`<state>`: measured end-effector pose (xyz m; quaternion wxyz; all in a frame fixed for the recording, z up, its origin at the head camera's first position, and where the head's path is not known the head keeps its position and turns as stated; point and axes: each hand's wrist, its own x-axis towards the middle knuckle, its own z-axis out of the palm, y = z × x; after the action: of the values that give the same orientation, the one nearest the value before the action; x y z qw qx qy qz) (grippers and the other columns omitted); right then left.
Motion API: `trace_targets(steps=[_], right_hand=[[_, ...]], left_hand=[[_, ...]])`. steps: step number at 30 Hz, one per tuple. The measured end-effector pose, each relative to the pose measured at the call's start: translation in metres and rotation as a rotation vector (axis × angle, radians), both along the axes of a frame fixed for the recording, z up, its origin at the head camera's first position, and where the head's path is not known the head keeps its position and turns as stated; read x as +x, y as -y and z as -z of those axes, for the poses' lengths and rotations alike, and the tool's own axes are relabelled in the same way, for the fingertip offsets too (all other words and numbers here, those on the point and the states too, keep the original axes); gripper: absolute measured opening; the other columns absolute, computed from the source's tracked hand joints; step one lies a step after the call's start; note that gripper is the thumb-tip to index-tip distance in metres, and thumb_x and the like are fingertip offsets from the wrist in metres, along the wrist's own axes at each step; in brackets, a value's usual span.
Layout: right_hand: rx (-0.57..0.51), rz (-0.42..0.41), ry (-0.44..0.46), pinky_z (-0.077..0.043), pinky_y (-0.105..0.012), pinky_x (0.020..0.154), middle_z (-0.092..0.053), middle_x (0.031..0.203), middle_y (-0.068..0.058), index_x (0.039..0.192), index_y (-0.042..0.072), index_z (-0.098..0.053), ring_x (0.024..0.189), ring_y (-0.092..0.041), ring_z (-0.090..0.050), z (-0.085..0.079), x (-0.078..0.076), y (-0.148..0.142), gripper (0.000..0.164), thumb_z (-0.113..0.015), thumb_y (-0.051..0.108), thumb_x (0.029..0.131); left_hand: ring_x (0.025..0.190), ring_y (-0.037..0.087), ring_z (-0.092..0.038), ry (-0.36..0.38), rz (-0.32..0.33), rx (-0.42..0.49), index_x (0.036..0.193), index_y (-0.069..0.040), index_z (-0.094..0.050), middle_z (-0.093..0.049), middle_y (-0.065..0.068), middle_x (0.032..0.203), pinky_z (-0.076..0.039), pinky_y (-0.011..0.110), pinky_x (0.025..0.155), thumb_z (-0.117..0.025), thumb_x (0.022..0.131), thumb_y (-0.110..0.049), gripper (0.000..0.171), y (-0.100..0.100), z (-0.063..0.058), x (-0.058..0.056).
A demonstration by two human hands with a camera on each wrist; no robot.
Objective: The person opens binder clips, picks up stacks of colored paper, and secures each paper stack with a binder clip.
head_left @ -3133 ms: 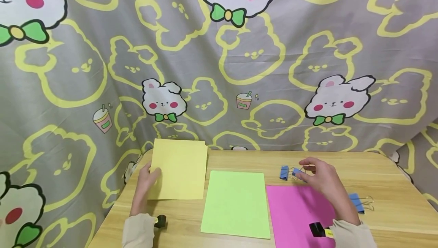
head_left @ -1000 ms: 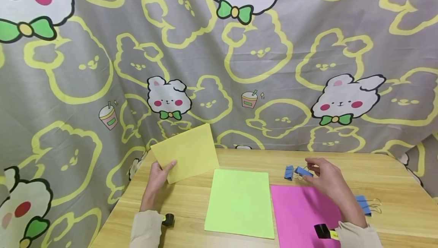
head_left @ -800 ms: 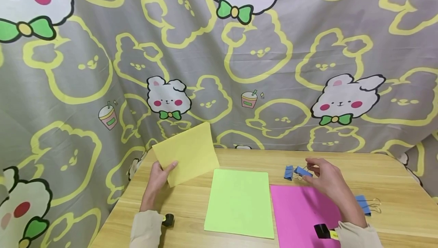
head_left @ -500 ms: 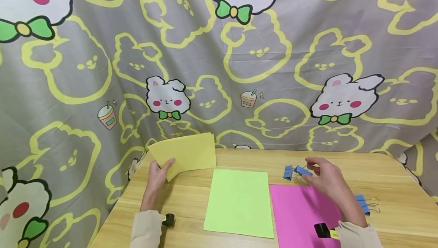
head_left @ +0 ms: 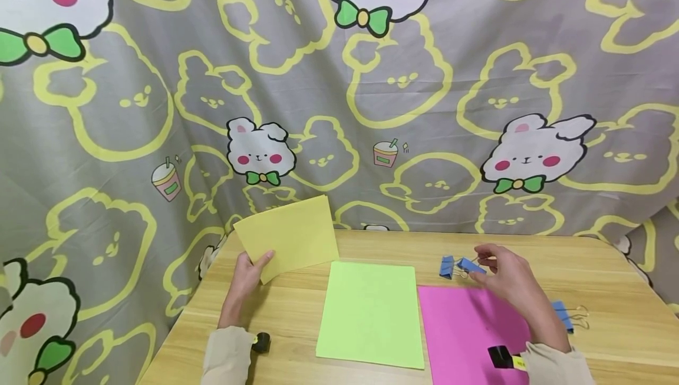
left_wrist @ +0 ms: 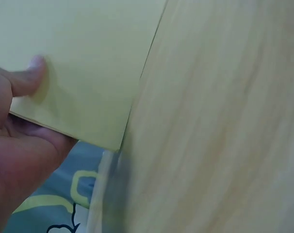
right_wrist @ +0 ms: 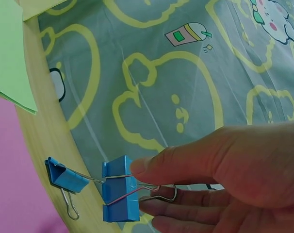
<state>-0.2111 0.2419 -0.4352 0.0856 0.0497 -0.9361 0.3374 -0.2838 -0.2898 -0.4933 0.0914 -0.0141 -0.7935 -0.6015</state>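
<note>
In the head view my left hand (head_left: 245,276) grips the near left corner of a yellow paper stack (head_left: 294,234), tilted up off the table. The left wrist view shows my thumb (left_wrist: 30,77) on top of the sheets, with the palm and the other fingers beneath them. My right hand (head_left: 506,273) pinches a blue binder clip (right_wrist: 120,191) with thumb and fingers. A second blue binder clip (right_wrist: 67,177) lies just left of it on the table. Under my right forearm is a magenta sheet or stack (head_left: 456,326), partly hidden.
Between the hands a light green paper stack (head_left: 371,314) lies flat on the wooden table (head_left: 286,338). Right of my right forearm sits another blue binder clip (head_left: 562,316), partly covered by it. A grey patterned curtain (head_left: 329,96) hangs behind the table.
The yellow stack lay flat three seconds ago; my left hand has since lifted and tilted it. It dipped and bent half a second ago, then rose again. My right hand stays at the clip.
</note>
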Motion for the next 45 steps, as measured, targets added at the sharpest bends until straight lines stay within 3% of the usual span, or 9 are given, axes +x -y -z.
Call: trace_targets(steps=[5,12,15,19,25,27,32,37,45], right_hand=[[0.006,0.005,-0.021,-0.056,-0.057,0.086,-0.066,0.114,-0.031,0.13,-0.017,-0.055,0.106,-0.051,-0.066,-0.003,0.003,-0.004,0.059,-0.083,0.002,0.082],[-0.01,0.065,-0.047,-0.057,-0.054,0.084,-0.07,0.113,-0.028,0.123,-0.01,-0.06,0.105,-0.049,-0.068,-0.006,0.008,-0.02,0.05,-0.083,0.003,0.08],[-0.033,0.079,-0.033,-0.06,-0.035,0.077,-0.071,0.114,-0.027,0.123,-0.008,-0.061,0.105,-0.047,-0.069,-0.007,0.01,-0.03,0.05,-0.084,0.004,0.08],[-0.036,0.098,-0.008,-0.049,-0.014,0.069,-0.074,0.111,-0.022,0.122,-0.005,-0.063,0.099,-0.038,-0.073,-0.009,0.013,-0.043,0.053,-0.088,0.017,0.081],[-0.067,0.082,0.027,-0.051,-0.014,0.067,-0.073,0.11,-0.021,0.123,-0.007,-0.062,0.082,0.001,-0.069,-0.007,0.018,-0.055,0.054,-0.083,0.029,0.089],[-0.103,0.043,0.049,-0.055,-0.017,0.069,-0.071,0.113,-0.023,0.125,-0.009,-0.06,0.083,0.005,-0.066,-0.006,0.018,-0.056,0.054,-0.08,0.028,0.092],[-0.166,-0.043,0.088,-0.057,-0.022,0.074,-0.068,0.119,-0.025,0.131,-0.012,-0.056,0.09,0.0,-0.067,-0.003,0.017,-0.05,0.052,-0.075,0.023,0.097],[-0.161,-0.066,0.103,-0.057,-0.023,0.075,-0.07,0.117,-0.021,0.131,-0.011,-0.057,0.092,-0.011,-0.068,-0.003,0.017,-0.043,0.049,-0.071,0.023,0.099],[-0.165,-0.083,0.147,-0.054,-0.024,0.077,-0.071,0.116,-0.015,0.132,-0.008,-0.058,0.097,-0.02,-0.068,-0.007,0.016,-0.036,0.049,-0.067,0.029,0.102]], left_hand=[[0.093,0.023,-0.072,-0.003,-0.053,-0.032,0.12,0.009,-0.06,-0.068,0.027,0.114,-0.06,0.03,0.078,-0.06,0.105,-0.012,0.026,-0.004,-0.001,0.0],[0.08,0.014,-0.07,-0.057,-0.095,-0.046,0.117,0.01,-0.062,-0.071,0.024,0.104,-0.06,0.027,0.071,-0.061,0.104,-0.013,0.026,0.0,-0.009,0.0],[0.078,0.011,-0.069,-0.087,-0.057,-0.061,0.119,0.01,-0.062,-0.071,0.021,0.101,-0.06,0.027,0.07,-0.061,0.104,-0.013,0.026,-0.001,-0.02,0.003],[0.07,0.011,-0.064,-0.093,0.039,-0.063,0.121,0.009,-0.061,-0.068,0.016,0.09,-0.058,0.027,0.065,-0.06,0.105,-0.014,0.028,-0.008,-0.033,0.009],[0.081,0.019,-0.068,-0.017,0.147,-0.016,0.124,0.008,-0.06,-0.069,0.019,0.1,-0.059,0.031,0.073,-0.06,0.105,-0.013,0.029,-0.027,-0.042,0.015],[0.083,0.021,-0.068,0.009,0.166,-0.01,0.123,0.007,-0.06,-0.069,0.019,0.102,-0.06,0.031,0.075,-0.06,0.104,-0.011,0.027,-0.034,-0.042,0.015],[0.091,0.023,-0.066,0.048,0.265,0.01,0.123,0.007,-0.061,-0.068,0.018,0.106,-0.059,0.032,0.079,-0.061,0.103,-0.009,0.026,-0.054,-0.039,0.014],[0.098,0.024,-0.065,0.04,0.383,0.011,0.127,0.007,-0.06,-0.068,0.019,0.113,-0.057,0.032,0.086,-0.06,0.104,-0.012,0.03,-0.072,-0.035,0.014],[0.094,0.028,-0.072,0.068,0.481,0.063,0.132,0.008,-0.059,-0.07,0.022,0.114,-0.061,0.039,0.081,-0.058,0.105,-0.012,0.034,-0.094,-0.028,0.016]])
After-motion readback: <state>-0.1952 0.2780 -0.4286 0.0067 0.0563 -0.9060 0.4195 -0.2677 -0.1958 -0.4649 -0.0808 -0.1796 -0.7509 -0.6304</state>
